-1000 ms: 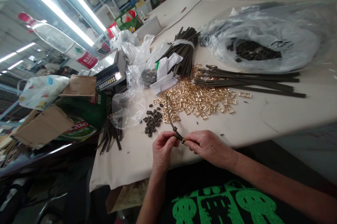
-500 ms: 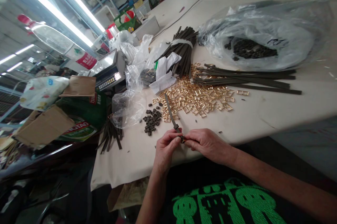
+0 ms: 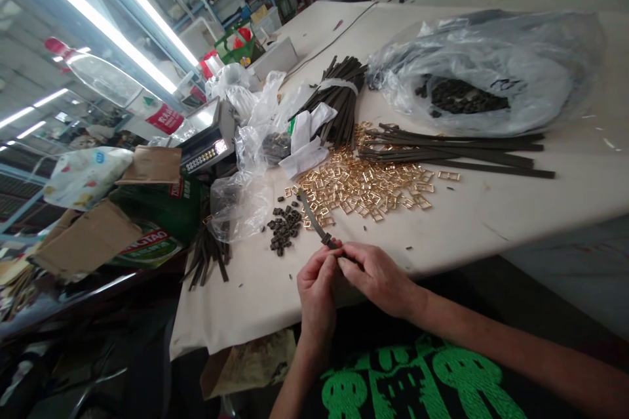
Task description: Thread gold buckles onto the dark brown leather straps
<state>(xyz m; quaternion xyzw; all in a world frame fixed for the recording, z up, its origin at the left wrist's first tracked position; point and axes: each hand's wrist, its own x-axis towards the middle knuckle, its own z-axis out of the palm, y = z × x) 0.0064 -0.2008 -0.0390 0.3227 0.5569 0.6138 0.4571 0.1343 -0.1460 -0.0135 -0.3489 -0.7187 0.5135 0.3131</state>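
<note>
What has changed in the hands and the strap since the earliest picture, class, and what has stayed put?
The left hand and right hand have drawn closer together, hiding the gold glint between them. The dark strap's free end leans further left. Nothing was visibly released; the gold buckles and dark loops lie as before.

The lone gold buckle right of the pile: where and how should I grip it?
Probably best: pinch the buckle across its long edges from above, coming from the near side: it lies flat, apart from the pile, with dark strips behind it.
</note>
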